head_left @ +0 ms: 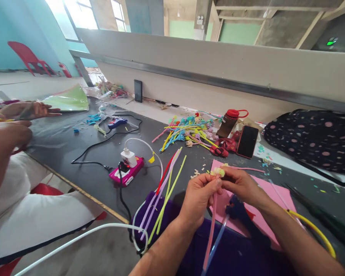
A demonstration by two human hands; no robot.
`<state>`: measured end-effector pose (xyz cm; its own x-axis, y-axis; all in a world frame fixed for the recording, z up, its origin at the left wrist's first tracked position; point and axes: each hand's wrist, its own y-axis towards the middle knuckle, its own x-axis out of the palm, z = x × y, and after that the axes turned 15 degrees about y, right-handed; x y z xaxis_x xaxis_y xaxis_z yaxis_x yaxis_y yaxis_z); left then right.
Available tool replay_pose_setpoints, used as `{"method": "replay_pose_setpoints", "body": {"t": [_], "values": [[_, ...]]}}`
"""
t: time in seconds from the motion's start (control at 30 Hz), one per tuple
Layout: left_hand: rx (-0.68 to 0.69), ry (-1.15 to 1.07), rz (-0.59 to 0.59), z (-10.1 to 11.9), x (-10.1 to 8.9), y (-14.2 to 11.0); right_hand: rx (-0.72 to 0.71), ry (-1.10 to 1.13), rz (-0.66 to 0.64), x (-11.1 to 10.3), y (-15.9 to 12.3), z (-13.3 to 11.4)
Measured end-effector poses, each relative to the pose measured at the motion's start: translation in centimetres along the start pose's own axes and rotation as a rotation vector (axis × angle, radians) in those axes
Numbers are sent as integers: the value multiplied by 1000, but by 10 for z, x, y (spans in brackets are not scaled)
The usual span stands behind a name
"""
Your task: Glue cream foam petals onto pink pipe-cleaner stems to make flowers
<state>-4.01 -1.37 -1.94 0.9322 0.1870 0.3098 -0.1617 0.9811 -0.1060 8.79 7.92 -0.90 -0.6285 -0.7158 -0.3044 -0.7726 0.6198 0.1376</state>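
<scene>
My left hand (199, 195) is closed on a pink chenille stem (211, 234) topped by a small pale yellow and pink flower (217, 172). Fingers of my right hand (241, 184) pinch the flower's side, close against my left fingertips. Just below my hands lies a dark blue glue gun (238, 209), with a clear glue stick (220, 237) poking out of its back. Under it is a pink sheet (271, 191). Loose purple, yellow-green and red chenille stems (168, 188) lie left of my hands.
A magenta power strip (128, 174) with a white charger (128, 156) and cables sits left. Beyond are a pile of chenille flowers (186, 132), a brown bottle (227, 122), a phone (247, 142) and a dark patterned bag (313, 142). A co-worker's hands (20, 115) are at far left.
</scene>
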Motion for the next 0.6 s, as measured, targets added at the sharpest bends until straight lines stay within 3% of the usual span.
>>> {"method": "replay_pose_setpoints", "body": {"t": [0.13,0.33,0.6], "values": [[-33,26,-62,-3,0,2,32,108,83,4,-27,-3],[-155,74,-159,-9,4,8,43,208,341,0,-54,-4],[-164,63,-158,-4,38,30,25,445,591,-17,-60,-1]]}}
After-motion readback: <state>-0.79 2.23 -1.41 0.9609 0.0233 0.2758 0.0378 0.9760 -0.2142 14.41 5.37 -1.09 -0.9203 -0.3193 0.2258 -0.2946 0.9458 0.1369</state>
